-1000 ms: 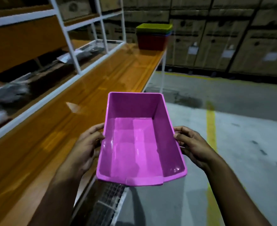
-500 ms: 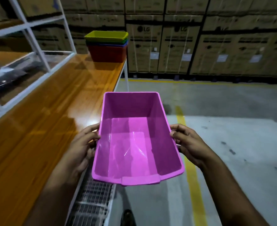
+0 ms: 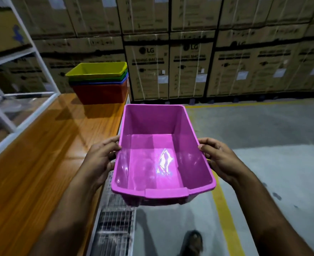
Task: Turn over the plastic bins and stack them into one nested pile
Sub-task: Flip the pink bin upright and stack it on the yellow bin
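Observation:
A pink plastic bin [image 3: 158,163] is held open side up in front of me, over the table's right edge and the floor. My left hand [image 3: 101,159] grips its left rim and my right hand [image 3: 220,159] grips its right rim. At the far end of the wooden table [image 3: 41,163] stands a nested pile of bins [image 3: 99,84]: yellow-green on top, then green, blue and red at the bottom, all open side up.
A white metal shelf frame [image 3: 39,58] runs along the table's left side. Stacked cardboard boxes [image 3: 189,71] form a wall behind. A grey floor with a yellow line [image 3: 224,209] lies to the right. A wire grid [image 3: 113,224] sits below the table edge, and a shoe [image 3: 193,242] shows at the bottom.
The view has swung right and moved closer to the nested pile, which now looks larger. Both hands keep the same hold on the pink bin, carried along the table.

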Available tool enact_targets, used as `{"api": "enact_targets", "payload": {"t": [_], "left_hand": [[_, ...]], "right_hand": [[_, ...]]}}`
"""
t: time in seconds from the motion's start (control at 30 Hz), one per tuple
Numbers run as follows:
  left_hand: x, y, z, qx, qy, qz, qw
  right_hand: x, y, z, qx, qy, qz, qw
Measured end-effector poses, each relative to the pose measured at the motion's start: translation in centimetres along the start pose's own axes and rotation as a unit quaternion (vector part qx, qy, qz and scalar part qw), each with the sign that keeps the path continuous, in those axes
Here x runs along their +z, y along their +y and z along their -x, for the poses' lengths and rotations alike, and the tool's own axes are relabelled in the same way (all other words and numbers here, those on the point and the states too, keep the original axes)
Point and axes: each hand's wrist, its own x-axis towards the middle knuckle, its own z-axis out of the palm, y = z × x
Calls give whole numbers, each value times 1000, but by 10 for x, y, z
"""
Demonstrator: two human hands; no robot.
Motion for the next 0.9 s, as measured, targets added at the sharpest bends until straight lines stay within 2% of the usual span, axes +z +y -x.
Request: {"api": "enact_targets", "payload": {"t": [0.3, 0.5, 0.67, 0.8, 0.9], "left_hand": [[58, 84, -161, 52, 7, -13, 999], [60, 148, -232, 97, 18, -6, 995], [53, 187, -284, 147, 63, 14, 987], [24, 218, -351, 177, 133, 34, 975], [-2, 234, -391, 183, 158, 59, 968]], "right_hand": [[-38, -82, -201, -51, -24, -20, 998], [-22, -154, -316, -89, -67, -13, 994], [1, -186, -416, -99, -139, 10, 985], [56, -205, -513, -108, -172, -9, 979], [91, -221, -572, -106, -206, -3, 973]]}}
